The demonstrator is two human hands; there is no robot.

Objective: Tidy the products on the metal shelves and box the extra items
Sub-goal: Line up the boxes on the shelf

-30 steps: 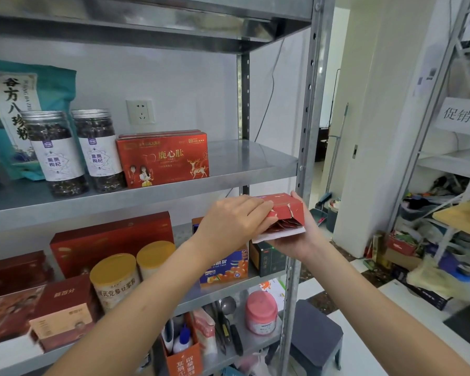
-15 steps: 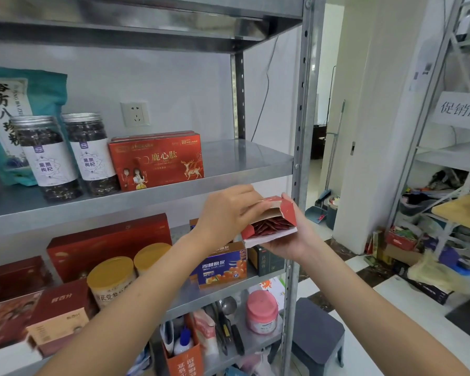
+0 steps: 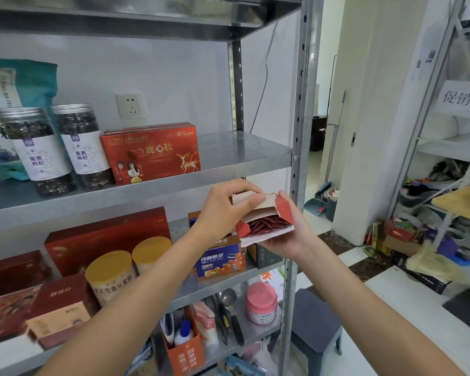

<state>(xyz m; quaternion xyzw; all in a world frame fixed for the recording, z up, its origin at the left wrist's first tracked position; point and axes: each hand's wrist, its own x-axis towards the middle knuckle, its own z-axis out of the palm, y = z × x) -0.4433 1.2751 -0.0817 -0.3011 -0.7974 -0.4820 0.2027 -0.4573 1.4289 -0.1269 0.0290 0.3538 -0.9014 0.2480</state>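
Small red cardboard box (image 3: 266, 216), flaps open, dark red sachets (image 3: 266, 227) inside; right hand (image 3: 288, 240) cradled it, left hand (image 3: 223, 210) had a pinching grip on a flap.

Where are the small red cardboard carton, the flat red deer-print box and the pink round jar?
small red cardboard carton (image 3: 284, 213): head view, on its red right end flap.
flat red deer-print box (image 3: 151, 156): head view, middle of its front face.
pink round jar (image 3: 260, 306): head view, its side below the lid.
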